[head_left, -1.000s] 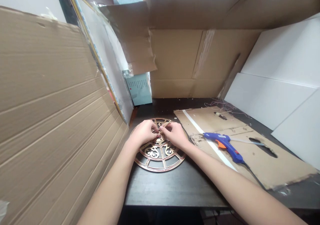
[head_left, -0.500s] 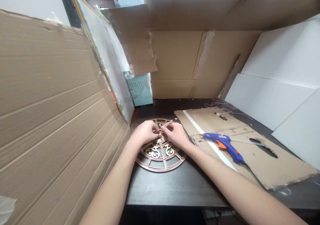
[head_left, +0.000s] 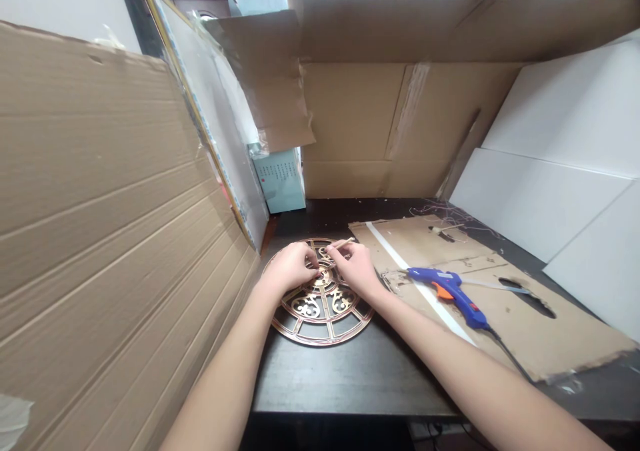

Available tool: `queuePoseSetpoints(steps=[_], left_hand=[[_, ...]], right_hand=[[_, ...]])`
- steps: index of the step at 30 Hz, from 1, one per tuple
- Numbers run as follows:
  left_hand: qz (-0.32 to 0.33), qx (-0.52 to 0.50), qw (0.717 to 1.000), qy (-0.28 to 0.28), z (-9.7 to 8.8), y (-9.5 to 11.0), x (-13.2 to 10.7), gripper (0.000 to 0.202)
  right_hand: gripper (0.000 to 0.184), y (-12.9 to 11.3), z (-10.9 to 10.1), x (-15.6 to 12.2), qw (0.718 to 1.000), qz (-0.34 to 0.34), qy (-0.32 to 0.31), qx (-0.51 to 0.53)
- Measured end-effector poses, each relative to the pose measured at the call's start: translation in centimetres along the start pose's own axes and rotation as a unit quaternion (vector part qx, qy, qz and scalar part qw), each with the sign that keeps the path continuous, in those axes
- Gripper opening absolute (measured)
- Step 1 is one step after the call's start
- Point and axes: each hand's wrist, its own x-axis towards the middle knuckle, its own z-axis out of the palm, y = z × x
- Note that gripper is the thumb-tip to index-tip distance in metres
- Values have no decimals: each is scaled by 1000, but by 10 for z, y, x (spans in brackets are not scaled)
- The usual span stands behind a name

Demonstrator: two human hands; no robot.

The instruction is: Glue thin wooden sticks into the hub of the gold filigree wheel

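Note:
A round bronze-coloured openwork disc [head_left: 320, 307] lies flat on the dark table [head_left: 360, 371]. Both my hands rest over its far half. My left hand [head_left: 289, 268] has its fingers curled down onto the disc near the centre. My right hand [head_left: 354, 265] pinches a thin pale stick [head_left: 344, 243] that points up and to the right, its lower end near the disc's centre. The fingertips of both hands almost meet there. What lies under them is hidden.
A blue hot-glue gun [head_left: 447, 292] with an orange trigger lies on a flat cardboard sheet [head_left: 505, 317] to the right. Large cardboard panels [head_left: 100, 251] lean at the left and back. White boards [head_left: 550, 191] stand at right. A pale green box [head_left: 280, 177] sits behind.
My right hand has shifted slightly right and forward, and the stick now points further to the right. My left hand stays on the disc.

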Motion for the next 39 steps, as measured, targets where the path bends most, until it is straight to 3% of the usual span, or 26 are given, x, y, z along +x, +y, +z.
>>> queuePoseSetpoints(steps=[23,39], left_hand=[[-6,-14,1000,-4,2,-2,2,22],[-4,-13,1000,-6,-2,3,-2,23]], right_hand=[[32,-9,0,-4,993,-17,-50,108],[36,-12,2,-8,991,-13,-72,113]])
